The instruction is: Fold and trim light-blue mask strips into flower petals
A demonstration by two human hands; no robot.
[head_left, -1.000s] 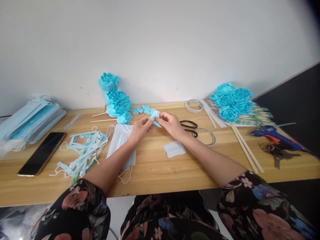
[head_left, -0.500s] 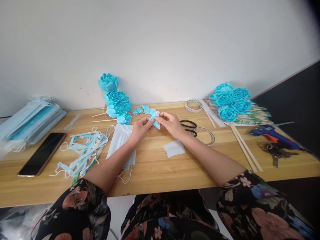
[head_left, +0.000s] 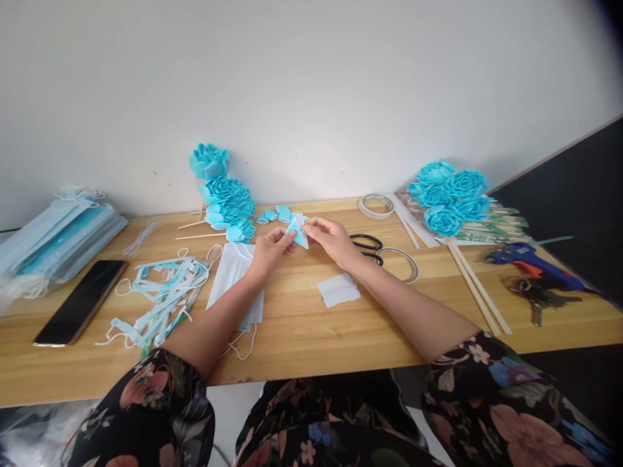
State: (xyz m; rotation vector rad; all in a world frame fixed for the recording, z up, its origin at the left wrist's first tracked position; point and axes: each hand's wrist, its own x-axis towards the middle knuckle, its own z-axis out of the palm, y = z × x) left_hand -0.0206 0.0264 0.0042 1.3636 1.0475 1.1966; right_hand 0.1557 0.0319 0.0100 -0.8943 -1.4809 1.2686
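Between my hands, above the middle of the table, is a small piece of blue and white mask fabric (head_left: 298, 235) with a folded edge. My left hand (head_left: 274, 250) pinches its left side between thumb and fingers. On its right edge, the fingertips of my right hand (head_left: 329, 239) are closed. Just behind lie several rolled blue pieces (head_left: 275, 214). A flat white fabric piece (head_left: 339, 290) rests in front of my right hand. Under my left forearm lies a face mask (head_left: 228, 275), partly covered.
Blue fabric flowers (head_left: 226, 201) stand at back left, more flowers (head_left: 450, 198) at back right. Tape rolls (head_left: 376, 205), black-handled scissors (head_left: 366, 242), wooden sticks (head_left: 479, 285), a glue gun (head_left: 535, 264) and keys (head_left: 538, 299) lie rightward. Leftward are cut strips (head_left: 163, 295), a phone (head_left: 80, 303) and stacked masks (head_left: 63, 240).
The fabric piece has turned slightly, showing more of its flat blue face. My right fingertips have shifted a little along its edge, and the left hand has moved slightly left.
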